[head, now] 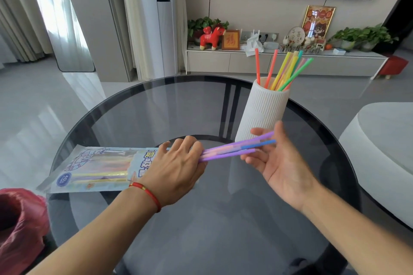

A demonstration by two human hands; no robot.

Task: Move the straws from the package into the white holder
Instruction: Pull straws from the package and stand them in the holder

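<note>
So the left hand (176, 168) had its fingers curled round one end of a little bunch of straws (234, 148), mostly purple with a pink and a blue one mixed in. The right hand (276, 159) was palm-up with fingers spread loose, and the far ends of that bunch lay across its fingertips (260, 133). Just beyond the right hand's fingers stood the white holder (261, 111), upright, already stuffed with straws in the holder (283, 71) in red, orange, yellow and green. Under and out past the left hand lay the package (96, 168), flat on the glass table (156, 107), with a few yellow ones inside. A red bag (20, 225) sat near the left forearm.
</note>
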